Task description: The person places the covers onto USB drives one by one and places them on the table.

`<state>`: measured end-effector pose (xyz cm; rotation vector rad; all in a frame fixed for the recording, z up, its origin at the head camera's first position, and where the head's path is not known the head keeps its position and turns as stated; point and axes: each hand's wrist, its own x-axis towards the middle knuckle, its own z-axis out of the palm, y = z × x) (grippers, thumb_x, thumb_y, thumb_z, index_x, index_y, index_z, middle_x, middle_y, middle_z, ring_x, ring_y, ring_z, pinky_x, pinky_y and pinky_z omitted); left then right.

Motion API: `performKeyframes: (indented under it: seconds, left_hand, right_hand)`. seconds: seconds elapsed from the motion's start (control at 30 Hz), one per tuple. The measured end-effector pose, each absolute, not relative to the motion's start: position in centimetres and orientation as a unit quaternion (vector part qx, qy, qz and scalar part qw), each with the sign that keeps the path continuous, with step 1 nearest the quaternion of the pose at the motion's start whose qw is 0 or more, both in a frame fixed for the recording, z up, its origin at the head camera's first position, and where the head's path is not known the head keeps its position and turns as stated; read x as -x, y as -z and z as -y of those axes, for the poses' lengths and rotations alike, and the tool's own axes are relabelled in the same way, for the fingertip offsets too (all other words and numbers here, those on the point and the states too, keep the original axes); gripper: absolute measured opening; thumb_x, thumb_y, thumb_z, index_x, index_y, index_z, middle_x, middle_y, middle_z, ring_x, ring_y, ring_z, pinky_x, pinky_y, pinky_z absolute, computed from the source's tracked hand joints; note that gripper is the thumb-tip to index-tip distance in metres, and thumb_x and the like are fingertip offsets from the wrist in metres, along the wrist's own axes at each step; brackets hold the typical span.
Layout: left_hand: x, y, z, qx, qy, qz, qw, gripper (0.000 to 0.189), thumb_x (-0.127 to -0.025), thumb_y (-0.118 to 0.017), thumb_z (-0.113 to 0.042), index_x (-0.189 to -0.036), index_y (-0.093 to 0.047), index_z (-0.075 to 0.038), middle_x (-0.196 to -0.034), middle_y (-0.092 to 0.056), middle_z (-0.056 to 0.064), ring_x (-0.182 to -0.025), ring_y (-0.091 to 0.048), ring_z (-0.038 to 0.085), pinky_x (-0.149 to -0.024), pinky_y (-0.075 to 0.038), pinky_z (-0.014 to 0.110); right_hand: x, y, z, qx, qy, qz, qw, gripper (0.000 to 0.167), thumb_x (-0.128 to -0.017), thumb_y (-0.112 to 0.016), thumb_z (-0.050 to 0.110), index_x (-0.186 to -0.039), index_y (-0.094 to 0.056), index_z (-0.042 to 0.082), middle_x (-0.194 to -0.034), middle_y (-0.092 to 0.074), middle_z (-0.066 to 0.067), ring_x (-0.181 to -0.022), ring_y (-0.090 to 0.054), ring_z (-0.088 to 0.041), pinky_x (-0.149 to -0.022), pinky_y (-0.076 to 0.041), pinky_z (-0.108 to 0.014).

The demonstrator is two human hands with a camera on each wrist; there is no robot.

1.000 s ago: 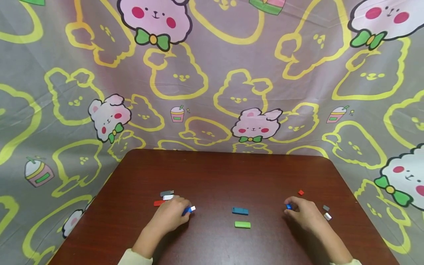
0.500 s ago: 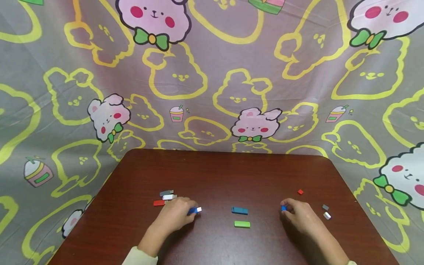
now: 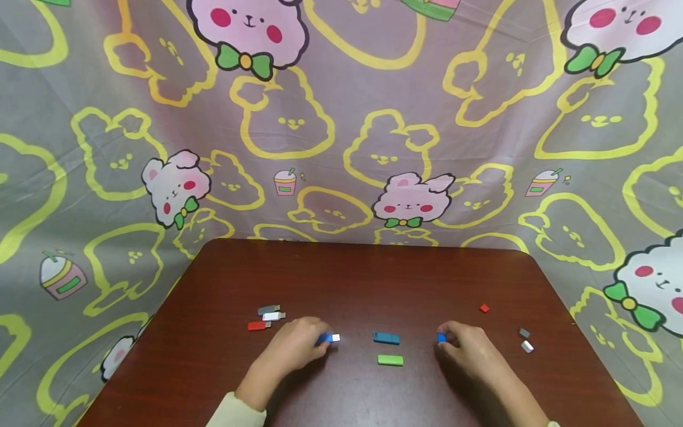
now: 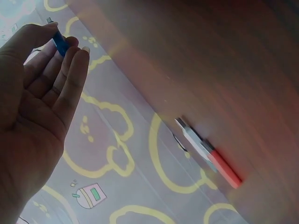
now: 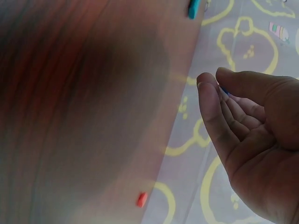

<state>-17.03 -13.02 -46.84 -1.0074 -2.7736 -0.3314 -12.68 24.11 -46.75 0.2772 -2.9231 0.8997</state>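
Observation:
Between thumb and fingers my left hand (image 3: 300,344) pinches a blue USB stick (image 3: 325,338), its bare metal plug pointing right. The left wrist view shows the same blue stick (image 4: 60,43) at the fingertips. My right hand (image 3: 469,347) pinches a small blue cap (image 3: 441,337), mostly hidden by fingers in the right wrist view. On the table between both hands lie a teal USB stick (image 3: 386,338) and, nearer the front, a lime green USB stick (image 3: 391,360), both with no metal plug showing. The two hands are apart, low over the table.
Left of the left hand lie a grey USB stick (image 3: 268,309), a white one (image 3: 273,316) and a red one (image 3: 259,325), plugs bare. At right are a red cap (image 3: 484,308), a grey cap (image 3: 524,333) and a white cap (image 3: 527,346). A patterned curtain (image 3: 341,225) surrounds the brown table (image 3: 341,279).
My left hand has moved right with the blue USB stick, and my right hand has moved left with the blue cap, narrowing the distance between them. The other pieces have stayed in place.

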Motion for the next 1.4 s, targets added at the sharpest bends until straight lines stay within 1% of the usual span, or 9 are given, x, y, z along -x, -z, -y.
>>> performKeyframes:
  seconds: [0.33, 0.53, 0.73, 1.07, 1.4]
  left_hand:
    - [17.2, 46.5, 11.1, 0.359, 0.109, 0.924, 0.076, 0.015, -0.085, -0.080, -0.024, -0.092, -0.072, -0.013, -0.079, -0.067, -0.005, -0.067, -0.054, 0.008, -0.059, -0.048, 0.027]
    - [17.3, 46.5, 10.0, 0.366, 0.107, 0.922, 0.070, 0.014, -0.086, -0.079, -0.025, -0.089, -0.071, -0.015, -0.075, -0.063, -0.008, -0.066, -0.052, 0.006, -0.058, -0.048, 0.026]
    - [17.2, 46.5, 9.0, 0.377, 0.105, 0.917, 0.080, 0.012, -0.085, -0.079, -0.024, -0.086, -0.070, -0.016, -0.073, -0.061, -0.010, -0.066, -0.052, 0.006, -0.056, -0.047, 0.025]
    - [16.9, 46.3, 8.0, 0.381, 0.099, 0.916, 0.082, 0.014, -0.086, -0.079, -0.025, -0.083, -0.067, -0.017, -0.072, -0.059, -0.011, -0.068, -0.053, 0.006, -0.057, -0.047, 0.025]
    - [16.9, 46.4, 7.5, 0.390, 0.090, 0.911, 0.096, 0.019, -0.085, -0.079, -0.027, -0.080, -0.063, -0.018, -0.071, -0.055, -0.012, -0.065, -0.049, 0.005, -0.054, -0.044, 0.025]
  right_hand:
    - [12.7, 46.7, -21.5, -0.139, -0.295, 0.944, 0.051, 0.015, -0.084, -0.077, 0.002, -0.097, -0.071, 0.008, -0.085, -0.071, 0.004, -0.075, -0.066, -0.008, -0.067, -0.055, -0.026]
    - [12.7, 46.6, -20.2, -0.159, -0.296, 0.940, 0.058, 0.015, -0.085, -0.076, 0.002, -0.098, -0.071, 0.009, -0.087, -0.071, 0.004, -0.075, -0.064, -0.005, -0.066, -0.054, -0.025]
    - [12.6, 46.4, -19.0, -0.168, -0.302, 0.937, 0.048, 0.015, -0.086, -0.077, 0.004, -0.099, -0.072, 0.010, -0.088, -0.070, 0.006, -0.077, -0.063, -0.004, -0.067, -0.053, -0.024]
    - [12.7, 47.0, -17.9, -0.199, -0.315, 0.925, 0.077, 0.013, -0.086, -0.078, 0.005, -0.096, -0.072, 0.009, -0.086, -0.072, 0.004, -0.075, -0.065, -0.003, -0.065, -0.055, -0.024]
    - [12.7, 46.9, -17.2, -0.202, -0.327, 0.920, 0.073, 0.014, -0.086, -0.077, 0.001, -0.097, -0.072, 0.008, -0.088, -0.072, 0.002, -0.076, -0.067, -0.005, -0.066, -0.056, -0.024]
